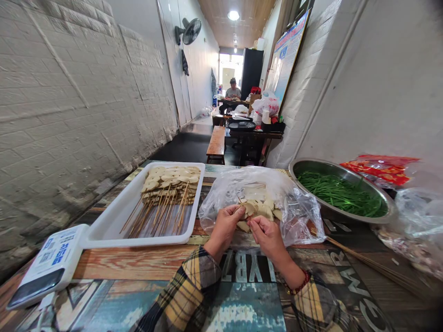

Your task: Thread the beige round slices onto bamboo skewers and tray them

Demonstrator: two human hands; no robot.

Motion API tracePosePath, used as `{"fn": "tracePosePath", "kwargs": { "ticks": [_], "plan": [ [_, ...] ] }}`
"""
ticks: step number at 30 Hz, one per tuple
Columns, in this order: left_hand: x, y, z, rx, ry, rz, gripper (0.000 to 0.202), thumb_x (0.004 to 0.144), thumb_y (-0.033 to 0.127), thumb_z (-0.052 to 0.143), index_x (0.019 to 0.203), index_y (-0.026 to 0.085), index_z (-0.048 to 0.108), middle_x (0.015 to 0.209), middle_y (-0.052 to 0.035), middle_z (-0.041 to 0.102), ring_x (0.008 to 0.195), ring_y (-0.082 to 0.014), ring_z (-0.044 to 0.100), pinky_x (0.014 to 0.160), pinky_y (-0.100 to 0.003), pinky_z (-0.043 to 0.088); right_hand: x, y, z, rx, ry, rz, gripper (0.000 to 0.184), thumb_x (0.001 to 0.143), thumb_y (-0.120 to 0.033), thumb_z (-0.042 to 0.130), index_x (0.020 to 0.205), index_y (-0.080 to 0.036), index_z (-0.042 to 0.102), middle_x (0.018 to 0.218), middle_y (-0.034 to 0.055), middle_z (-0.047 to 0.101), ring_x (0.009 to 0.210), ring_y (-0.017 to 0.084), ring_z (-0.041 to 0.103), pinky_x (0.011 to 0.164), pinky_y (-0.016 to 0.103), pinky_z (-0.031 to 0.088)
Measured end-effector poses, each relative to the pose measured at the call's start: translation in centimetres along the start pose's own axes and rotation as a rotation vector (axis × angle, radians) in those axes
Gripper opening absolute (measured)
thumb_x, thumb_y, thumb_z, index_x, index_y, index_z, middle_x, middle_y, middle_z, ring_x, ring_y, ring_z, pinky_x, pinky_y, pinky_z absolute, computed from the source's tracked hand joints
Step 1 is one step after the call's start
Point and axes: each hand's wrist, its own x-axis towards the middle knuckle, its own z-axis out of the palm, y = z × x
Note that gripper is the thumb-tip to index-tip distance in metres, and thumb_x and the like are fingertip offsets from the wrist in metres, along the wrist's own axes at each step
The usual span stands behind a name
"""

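Over an open clear plastic bag [297, 216], my two hands meet at a pale beige food slice [248, 208]. My left hand [225, 226] is closed, thumb and fingers pinching the slice's left edge. Beside those fingertips pokes the thin tip of a bamboo skewer [239, 199]. My right hand [268, 234] is closed too, its fingers pinched low on the skewer by the slice; most of the stick is hidden. More loose pale slices [266, 208] lie in the bag just behind my hands. Left of them, a white tray [104, 226] holds stacked skewered slices [169, 180], their sticks pointing toward me.
A steel bowl of green chives [341, 193] stands at right, near a red packet [380, 168]. Bare bamboo skewers [374, 265] lie at the right front. A white payment device [48, 265] sits at left. Further back are a bench [216, 140] and a seated person [233, 90].
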Motion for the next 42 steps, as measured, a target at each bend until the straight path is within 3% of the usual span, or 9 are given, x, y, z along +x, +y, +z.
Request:
{"fn": "tracePosePath", "kwargs": {
  "ticks": [5,10,13,18,21,28,34,38,42],
  "plan": [
    [-0.3,-0.3,0.5,0.085,-0.013,0.017,0.034,0.072,0.045,0.071,0.068,0.012,0.066,0.061,-0.0007,0.06,0.055,-0.0098,0.049,0.054,-0.021,0.038,0.2,0.1,-0.3,0.061,-0.007,0.037,0.039,0.089,-0.051,0.054,0.074,-0.016,0.061,0.042,-0.006,0.046,0.039,0.008,0.039,0.043,0.021,0.029],
    [0.2,0.5,-0.1,0.209,0.007,0.09,0.032,0.078,0.041,0.065,0.092,0.014,0.069,0.075,-0.0028,0.067,0.067,-0.0138,0.058,0.063,-0.024,0.044,0.8,0.1,-1.2,0.174,0.058,0.09,0.04,0.085,-0.054,0.058,0.076,-0.016,0.063,0.043,-0.0067,0.045,0.039,0.008,0.037,0.041,0.021,0.026],
    [0.7,0.9,-1.0,0.467,0.023,0.168,0.024,0.081,0.035,0.059,0.087,0.015,0.069,0.079,-0.0048,0.069,0.073,-0.0167,0.061,0.067,-0.026,0.045,1.1,-0.1,-1.8,0.212,0.143,0.111,0.043,0.081,-0.058,0.06,0.078,-0.015,0.063,0.042,-0.008,0.043,0.038,0.007,0.033,0.039,0.021,0.024],
    [0.8,1.1,-1.9,1.068,-0.096,0.328,0.017,0.079,0.013,0.052,0.077,0.017,0.069,0.079,-0.0056,0.068,0.076,-0.0183,0.06,0.072,-0.029,0.044,1.4,-0.4,-2.4,0.21,0.182,0.11,0.044,0.079,-0.059,0.061,0.076,-0.015,0.062,0.042,-0.0084,0.042,0.038,0.007,0.033,0.039,0.021,0.024],
    [0.6,0.9,-2.2,1.207,-0.152,0.384,0.017,0.078,0.011,0.053,0.08,0.017,0.069,0.084,-0.0068,0.066,0.082,-0.0197,0.06,0.075,-0.03,0.044,1.6,-0.4,-2.6,0.226,0.215,0.107,0.044,0.078,-0.059,0.061,0.076,-0.015,0.062,0.042,-0.0086,0.041,0.038,0.007,0.033,0.039,0.021,0.024],
    [1.0,0.9,-3.4,1.131,-0.327,0.348,0.022,0.064,0.015,0.069,0.085,0.02,0.073,0.092,-0.0074,0.066,0.086,-0.0214,0.059,0.079,-0.031,0.044,2.0,0.4,-3.3,0.234,0.285,0.116,0.043,0.077,-0.057,0.063,0.078,-0.014,0.063,0.043,-0.0079,0.043,0.039,0.008,0.035,0.041,0.021,0.025],
    [1.4,1.1,-3.4,0.955,-0.351,0.354,0.012,0.075,0.023,0.064,0.068,0.02,0.073,0.08,-0.0073,0.067,0.078,-0.0198,0.059,0.073,-0.029,0.044,1.9,0.2,-3.1,0.266,0.27,0.125,0.044,0.076,-0.058,0.065,0.077,-0.014,0.063,0.042,-0.0084,0.042,0.038,0.007,0.034,0.039,0.021,0.023],
    [1.6,1.0,-3.1,0.918,-0.219,0.332,0.017,0.076,0.024,0.06,0.063,0.019,0.068,0.07,-0.0045,0.064,0.068,-0.0167,0.055,0.067,-0.027,0.04,1.8,-0.1,-3.1,0.274,0.25,0.119,0.043,0.077,-0.057,0.064,0.078,-0.014,0.062,0.042,-0.0087,0.042,0.038,0.007,0.033,0.039,0.02,0.022],
    [1.4,1.2,-2.7,0.672,-0.039,0.237,0.025,0.078,0.037,0.058,0.063,0.018,0.062,0.058,0.0004,0.055,0.059,-0.0141,0.048,0.057,-0.024,0.037,1.6,-0.4,-2.9,0.283,0.203,0.118,0.044,0.078,-0.058,0.063,0.078,-0.015,0.062,0.041,-0.0092,0.04,0.037,0.007,0.032,0.038,0.021,0.021]
  ]
}}
